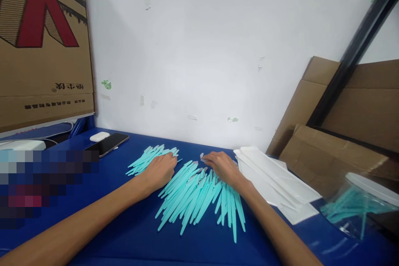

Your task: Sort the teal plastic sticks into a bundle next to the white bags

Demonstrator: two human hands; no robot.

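Note:
Many thin turquoise sticks (190, 199) with pale, see-through tips lie fanned out on the blue table (137, 228). A smaller pile of the same sticks (145, 160) is at the left, partly behind my left hand (161, 169). That hand has its fingers curled together between the two piles, around something too small to name. My right hand (222, 167) is over the upper right of the large pile, its fingertips pinched at a small clear piece (202, 156). The palm sides of both hands are hidden.
White paper sheets or bags (277, 178) lie right of my right hand. A clear tub (358, 203) of turquoise sticks stands at far right, by cardboard (336, 153). A phone (109, 143) and white case (99, 136) lie back left, below a large box (46, 66). A white wall (193, 50) rises behind.

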